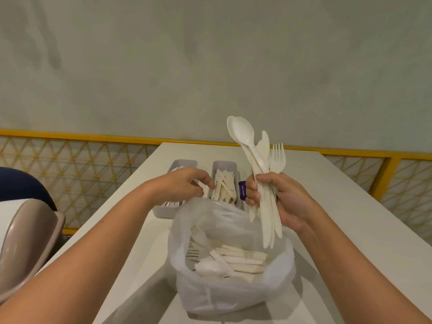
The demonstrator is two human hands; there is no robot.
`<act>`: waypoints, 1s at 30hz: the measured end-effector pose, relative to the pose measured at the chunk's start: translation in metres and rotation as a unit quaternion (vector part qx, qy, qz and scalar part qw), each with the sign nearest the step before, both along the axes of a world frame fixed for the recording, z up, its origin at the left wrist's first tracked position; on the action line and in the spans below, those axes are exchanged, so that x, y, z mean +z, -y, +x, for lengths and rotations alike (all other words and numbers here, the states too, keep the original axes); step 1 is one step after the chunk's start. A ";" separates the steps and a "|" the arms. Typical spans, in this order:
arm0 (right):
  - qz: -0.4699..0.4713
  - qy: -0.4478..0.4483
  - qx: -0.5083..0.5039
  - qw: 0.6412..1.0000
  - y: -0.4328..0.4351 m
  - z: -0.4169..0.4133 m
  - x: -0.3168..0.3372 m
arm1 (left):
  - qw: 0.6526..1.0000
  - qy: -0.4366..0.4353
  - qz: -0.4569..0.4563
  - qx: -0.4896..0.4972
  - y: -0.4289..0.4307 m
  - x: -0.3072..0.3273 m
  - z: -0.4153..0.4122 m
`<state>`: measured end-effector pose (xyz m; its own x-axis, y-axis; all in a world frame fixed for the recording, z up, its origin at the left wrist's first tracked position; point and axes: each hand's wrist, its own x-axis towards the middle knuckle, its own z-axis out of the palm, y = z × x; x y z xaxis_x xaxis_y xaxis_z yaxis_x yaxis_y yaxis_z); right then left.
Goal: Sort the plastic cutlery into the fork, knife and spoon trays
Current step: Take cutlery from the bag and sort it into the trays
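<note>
My right hand grips an upright bunch of white plastic cutlery: two spoons, a knife and a fork. Below it stands an open clear plastic bag with several more pieces inside. My left hand hovers over the left grey tray, fingers curled; whether it holds a piece I cannot tell. The middle grey tray holds several white knives. A third tray is mostly hidden behind my right hand, with only a purple label showing.
The white table runs to a yellow mesh railing at the back and right. A beige chair back stands at the left edge, close to my left arm.
</note>
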<state>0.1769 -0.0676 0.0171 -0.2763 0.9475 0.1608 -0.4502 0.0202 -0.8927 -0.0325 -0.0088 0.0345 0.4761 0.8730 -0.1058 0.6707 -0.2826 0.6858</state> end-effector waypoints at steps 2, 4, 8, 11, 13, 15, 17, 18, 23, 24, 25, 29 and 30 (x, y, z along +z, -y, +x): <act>0.005 -0.024 -0.004 1.000 -0.006 -0.001 0.007 | 1.000 0.012 0.028 0.006 0.000 0.003 0.006; 0.016 -0.031 -0.008 0.999 -0.014 0.000 0.014 | 0.998 0.027 0.065 0.006 -0.001 0.007 0.013; 0.036 -0.009 -0.030 0.999 -0.027 0.004 0.021 | 0.989 0.101 0.103 0.009 -0.005 0.016 0.028; 0.041 0.010 -0.039 0.998 -0.035 0.007 0.022 | 0.972 0.223 0.061 0.042 -0.011 0.026 0.043; 0.039 0.020 -0.040 0.998 -0.040 0.008 0.022 | 0.951 0.305 0.017 0.057 -0.016 0.033 0.053; 0.035 0.037 -0.038 0.998 -0.044 0.009 0.021 | 0.935 0.347 -0.018 0.064 -0.022 0.039 0.062; 0.026 0.070 -0.039 0.996 -0.046 0.009 0.019 | 0.926 0.368 -0.046 0.066 -0.028 0.041 0.070; 0.020 0.094 -0.044 0.994 -0.048 0.011 0.017 | 0.923 0.373 -0.057 0.071 -0.031 0.041 0.075; -0.011 0.193 -0.074 0.978 -0.055 0.017 0.006 | 0.914 0.377 -0.091 0.122 -0.047 0.030 0.096; -0.014 0.197 -0.075 0.977 -0.057 0.018 0.006 | 0.909 0.383 -0.101 0.130 -0.049 0.028 0.099; -0.019 0.196 -0.077 0.977 -0.058 0.019 0.007 | 0.904 0.389 -0.113 0.137 -0.052 0.027 0.102; -0.043 0.179 -0.083 0.979 -0.063 0.024 0.008 | 0.890 0.405 -0.144 0.154 -0.062 0.026 0.112; -0.049 0.177 -0.083 0.979 -0.063 0.026 0.008 | 0.886 0.408 -0.148 0.160 -0.064 0.026 0.115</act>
<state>0.2032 -0.0044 0.0249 -0.1384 0.9903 -0.0107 -0.1100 -0.0261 -0.9936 0.0823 0.0554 0.0604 0.2325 0.9687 -0.0871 -0.0704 0.1061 0.9919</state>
